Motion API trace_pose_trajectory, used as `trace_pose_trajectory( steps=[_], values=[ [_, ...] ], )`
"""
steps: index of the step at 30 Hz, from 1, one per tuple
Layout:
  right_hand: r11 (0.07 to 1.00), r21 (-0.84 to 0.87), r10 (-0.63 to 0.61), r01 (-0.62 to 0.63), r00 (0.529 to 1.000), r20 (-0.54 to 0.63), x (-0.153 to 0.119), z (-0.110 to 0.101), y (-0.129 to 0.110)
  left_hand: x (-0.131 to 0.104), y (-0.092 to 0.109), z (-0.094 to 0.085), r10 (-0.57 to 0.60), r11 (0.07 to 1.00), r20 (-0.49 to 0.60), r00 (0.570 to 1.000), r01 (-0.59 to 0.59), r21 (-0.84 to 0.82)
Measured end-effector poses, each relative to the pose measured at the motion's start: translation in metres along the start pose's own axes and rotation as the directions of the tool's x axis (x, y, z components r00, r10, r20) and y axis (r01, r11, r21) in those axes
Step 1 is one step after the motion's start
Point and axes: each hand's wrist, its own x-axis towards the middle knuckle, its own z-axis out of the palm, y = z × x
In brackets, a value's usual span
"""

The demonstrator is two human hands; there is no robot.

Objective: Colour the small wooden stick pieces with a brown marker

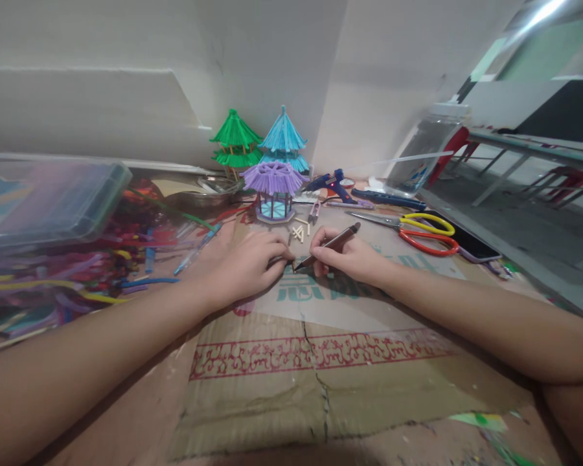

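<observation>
On the tabletop, over a flattened brown cardboard sheet (272, 401) printed with a red scroll border, lie two bare hands, close together. Right hand (344, 259): closed round a slim dark brown marker pen (337, 241), its tip pointing down toward the left fingertips. Left hand (260, 262): fingers curled, palm down, beside that tip; a tiny brown piece (293, 265) shows there, though from where I stand I cannot tell whether the fingers grip it.

Just beyond the hands: several short, pale wooden sticks (298, 233), loosely scattered. Behind these, one small pavilion with purple fuzzy roof (274, 176), on a pale base with a light-blue floor. Further back, two taller, two-tiered models, upright: one green-roofed pavilion (235, 134), left; one light-blue-roofed pavilion (284, 134), right.

To the person's right: one dark blue glue gun (339, 188), a small red light showing; one pair of metal scissors with yellow and red handles (401, 224); one black-screened phone (476, 244), near the handles.

To the left: one clear plastic box (97, 207), lidded, near a heap of multicoloured fuzzy stems (72, 285), partly blurred.
</observation>
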Motion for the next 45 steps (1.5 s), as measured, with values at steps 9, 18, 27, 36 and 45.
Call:
trace_pose_trajectory(
  steps=[9, 18, 27, 36, 45],
  values=[
    [1.0, -0.021, 0.0, 0.0, 1.0, -0.023, -0.001, 0.0006, -0.0023, -0.0005, -0.0009, 0.0005, 0.008, 1.0, 0.002, 1.0, -0.008, 0.01],
    [1.0, -0.01, -0.014, 0.014, 0.999, -0.036, -0.0008, 0.001, -0.0009, -0.0002, 0.0013, -0.0012, -0.006, 1.0, 0.007, 1.0, 0.005, 0.03],
    [1.0, 0.0, 0.003, -0.003, 1.0, -0.007, -0.0005, 0.0002, -0.0004, 0.0002, 0.0014, -0.0017, -0.001, 1.0, 0.011, 1.0, 0.001, 0.013],
    [1.0, 0.002, -0.005, 0.005, 1.0, 0.026, -0.0015, -0.0005, -0.0007, -0.0008, -0.0002, -0.0006, 0.01, 1.0, 0.002, 1.0, -0.01, 0.007],
    [1.0, -0.002, -0.014, 0.015, 1.0, 0.02, -0.0009, -0.0001, 0.0021, -0.0008, 0.0007, -0.0015, 0.008, 1.0, 0.007, 1.0, -0.008, -0.003]
  ],
)
